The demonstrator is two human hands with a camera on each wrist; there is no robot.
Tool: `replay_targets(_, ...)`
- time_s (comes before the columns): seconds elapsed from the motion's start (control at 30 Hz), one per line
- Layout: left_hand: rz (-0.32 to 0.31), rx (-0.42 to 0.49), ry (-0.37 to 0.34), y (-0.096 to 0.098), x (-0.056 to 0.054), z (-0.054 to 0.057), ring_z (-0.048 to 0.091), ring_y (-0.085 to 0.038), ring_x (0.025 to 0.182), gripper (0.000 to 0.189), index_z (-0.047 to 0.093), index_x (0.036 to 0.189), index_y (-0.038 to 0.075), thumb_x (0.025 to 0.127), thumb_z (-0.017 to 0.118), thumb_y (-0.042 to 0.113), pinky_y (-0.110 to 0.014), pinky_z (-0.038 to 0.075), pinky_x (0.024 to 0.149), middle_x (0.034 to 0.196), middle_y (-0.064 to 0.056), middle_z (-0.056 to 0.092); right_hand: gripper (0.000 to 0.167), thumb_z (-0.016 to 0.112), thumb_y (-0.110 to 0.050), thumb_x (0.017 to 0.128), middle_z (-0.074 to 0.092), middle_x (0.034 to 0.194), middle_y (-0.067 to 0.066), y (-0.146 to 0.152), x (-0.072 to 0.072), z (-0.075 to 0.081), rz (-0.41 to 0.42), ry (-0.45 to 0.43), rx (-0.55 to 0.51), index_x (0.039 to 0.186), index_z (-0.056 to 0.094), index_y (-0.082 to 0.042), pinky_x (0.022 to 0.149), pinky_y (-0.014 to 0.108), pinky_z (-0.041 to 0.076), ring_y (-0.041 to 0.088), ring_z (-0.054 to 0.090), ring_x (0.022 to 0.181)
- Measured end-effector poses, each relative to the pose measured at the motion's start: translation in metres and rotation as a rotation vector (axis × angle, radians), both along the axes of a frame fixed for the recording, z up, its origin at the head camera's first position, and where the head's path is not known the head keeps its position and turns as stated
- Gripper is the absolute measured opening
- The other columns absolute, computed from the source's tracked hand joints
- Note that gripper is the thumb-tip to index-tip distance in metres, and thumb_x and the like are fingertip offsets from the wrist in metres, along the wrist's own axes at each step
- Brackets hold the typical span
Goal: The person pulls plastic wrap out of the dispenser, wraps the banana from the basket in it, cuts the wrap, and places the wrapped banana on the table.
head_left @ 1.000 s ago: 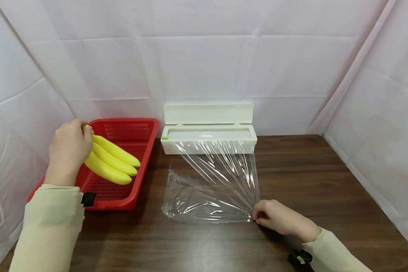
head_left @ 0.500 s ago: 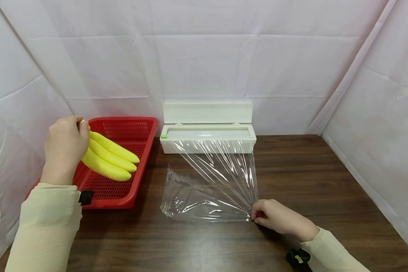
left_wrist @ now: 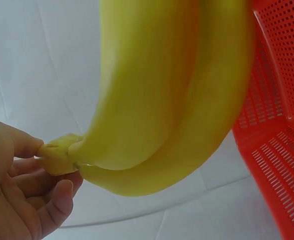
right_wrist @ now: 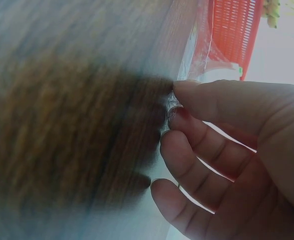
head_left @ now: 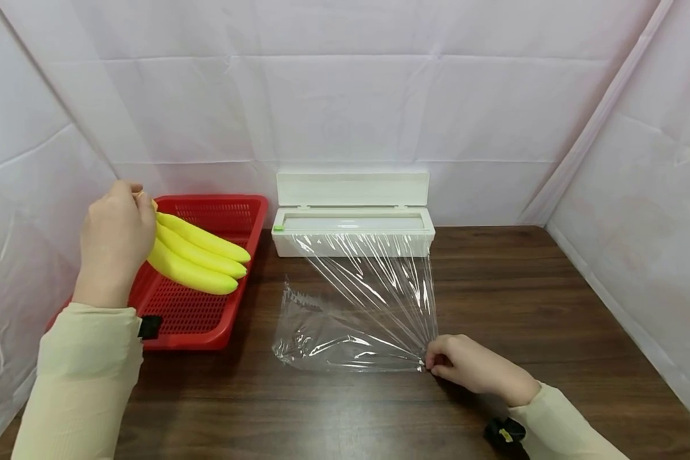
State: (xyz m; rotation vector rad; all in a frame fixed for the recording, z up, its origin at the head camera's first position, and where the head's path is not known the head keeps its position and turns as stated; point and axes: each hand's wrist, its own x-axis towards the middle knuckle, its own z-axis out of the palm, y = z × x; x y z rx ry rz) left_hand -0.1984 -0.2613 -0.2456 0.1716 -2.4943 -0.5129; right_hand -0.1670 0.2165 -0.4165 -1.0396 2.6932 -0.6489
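A bunch of yellow bananas (head_left: pixel 198 255) hangs over the red basket (head_left: pixel 224 332), gripped at its stem by my left hand (head_left: pixel 117 236). In the left wrist view the thumb and fingers pinch the stem end of the bananas (left_wrist: pixel 136 115), whose tips run out of the picture. My right hand (head_left: pixel 471 364) pinches the corner of a clear sheet of plastic wrap (head_left: pixel 356 319), close to the tabletop. Folds fan from that corner back to the white wrap dispenser (head_left: pixel 353 246), whose lid (head_left: pixel 353 190) stands up. In the right wrist view the right hand's fingertips (right_wrist: pixel 174 150) are near the table.
The dark wooden table (head_left: pixel 345 421) meets white cloth walls (head_left: pixel 345 108) at the back and sides. A small green piece (head_left: pixel 278 228) sits on the dispenser's left end. The basket stands left of the plastic wrap.
My left hand first shifted slightly left, then back right and up, carrying the bananas; their tips now reach over the basket's right rim. My right hand stays on the wrap's corner.
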Motion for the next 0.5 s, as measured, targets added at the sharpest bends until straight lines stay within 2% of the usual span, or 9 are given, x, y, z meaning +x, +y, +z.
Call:
replay_targets(0.27,-0.003,0.000,-0.011,0.0052,-0.0020,0.0010,0.053,-0.055,0.093,0.041,0.051,0.120,-0.015,0.099,0.034,0.016,-0.062,0.044,0.078,0.110,-0.038,0.057,0.015,0.067,-0.003,0.082,0.060,0.079,-0.011,0.0003,0.0001,0.0019,-0.003,-0.001,0.004,0.079,0.062,-0.017,0.061,0.020,0.045,-0.003,0.050,0.071)
replay_targets(0.5,-0.012,0.001,-0.022,0.0094,-0.0035,0.0025,0.051,-0.054,0.100,0.043,0.051,0.121,-0.015,0.100,0.032,0.017,-0.061,0.043,0.085,0.114,-0.037,0.056,0.015,0.066,-0.003,0.083,0.059,0.079,-0.011,0.0000,0.0001,0.0010,-0.003,-0.019,0.002,0.080,0.062,-0.017,0.060,0.019,0.044,-0.004,0.048,0.069)
